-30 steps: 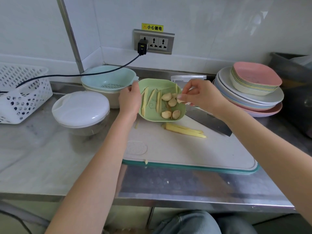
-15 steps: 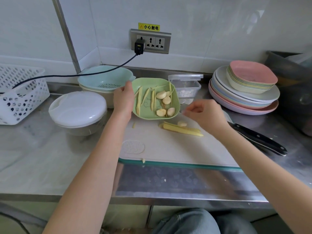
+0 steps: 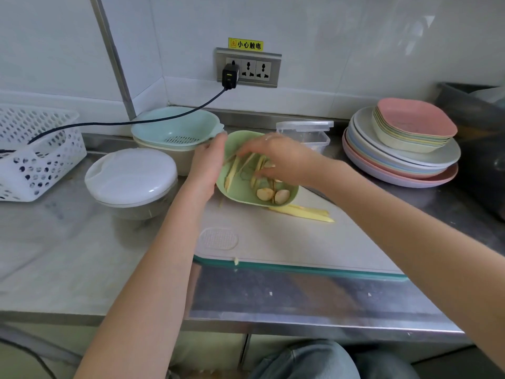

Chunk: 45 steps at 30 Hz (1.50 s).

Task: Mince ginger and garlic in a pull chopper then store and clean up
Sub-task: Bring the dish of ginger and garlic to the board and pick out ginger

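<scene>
My left hand (image 3: 206,165) grips the left rim of a green plate (image 3: 236,196), tilted toward me over the far end of the white cutting board (image 3: 287,242). My right hand (image 3: 284,157) reaches into the plate, its fingers stretched over the ginger strips (image 3: 232,170). Peeled garlic cloves (image 3: 273,195) lie against the plate's low near edge. More ginger strips (image 3: 303,212) lie on the board just below the plate. The pull chopper (image 3: 131,176), a clear bowl with a white lid on, stands left of the board.
A blue colander in a beige bowl (image 3: 175,127) and a lidded clear container (image 3: 308,132) stand behind the plate. Stacked plates (image 3: 401,160) and a dark bin (image 3: 481,132) are at the right, a white basket (image 3: 35,154) at the left. A black cable (image 3: 136,123) crosses the colander.
My right hand went down to the board, then came up into the plate. The left hand has tipped the plate toward me and the garlic now lies at its near edge.
</scene>
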### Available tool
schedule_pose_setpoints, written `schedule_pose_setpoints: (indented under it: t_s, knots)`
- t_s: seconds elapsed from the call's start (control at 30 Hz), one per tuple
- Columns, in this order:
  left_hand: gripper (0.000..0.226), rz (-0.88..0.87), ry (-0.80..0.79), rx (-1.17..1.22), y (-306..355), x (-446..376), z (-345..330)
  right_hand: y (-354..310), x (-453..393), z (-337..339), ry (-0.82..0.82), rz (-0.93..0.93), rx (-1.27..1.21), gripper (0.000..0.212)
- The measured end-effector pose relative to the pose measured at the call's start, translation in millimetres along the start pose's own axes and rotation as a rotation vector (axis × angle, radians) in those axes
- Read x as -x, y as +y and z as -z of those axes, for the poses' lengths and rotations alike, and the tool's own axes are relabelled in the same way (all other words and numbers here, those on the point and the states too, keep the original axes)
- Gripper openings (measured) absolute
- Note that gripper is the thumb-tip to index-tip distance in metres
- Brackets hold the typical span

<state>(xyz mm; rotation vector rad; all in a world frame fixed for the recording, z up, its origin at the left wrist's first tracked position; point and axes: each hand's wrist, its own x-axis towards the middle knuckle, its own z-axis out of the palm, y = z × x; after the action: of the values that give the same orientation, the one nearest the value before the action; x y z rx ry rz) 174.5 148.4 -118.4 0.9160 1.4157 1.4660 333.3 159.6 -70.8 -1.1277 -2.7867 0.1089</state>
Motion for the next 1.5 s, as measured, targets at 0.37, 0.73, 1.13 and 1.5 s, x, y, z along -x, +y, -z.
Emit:
schedule_pose_setpoints:
  t_s: [0.37,0.73,1.13,1.5]
  knots:
    - [0.028,0.117,-0.155,0.067,-1.1,-2.3,1.5,-15.9,-21.3,38.6,-0.402,0.125,0.298,0.059]
    - [0.031,0.146,-0.092,-0.091,-0.2,2.2,3.6,-8.3,-19.1,17.9,-0.222,0.219,0.368,0.011]
    - [0.040,0.164,-0.064,-0.096,1.7,5.9,3.7,0.6,-3.6,35.3,0.004,-0.112,-0.377,0.012]
    - [0.030,0.183,-0.079,-0.045,-2.9,0.0,5.4,13.1,19.6,48.3,-0.039,-0.404,-0.552,0.009]
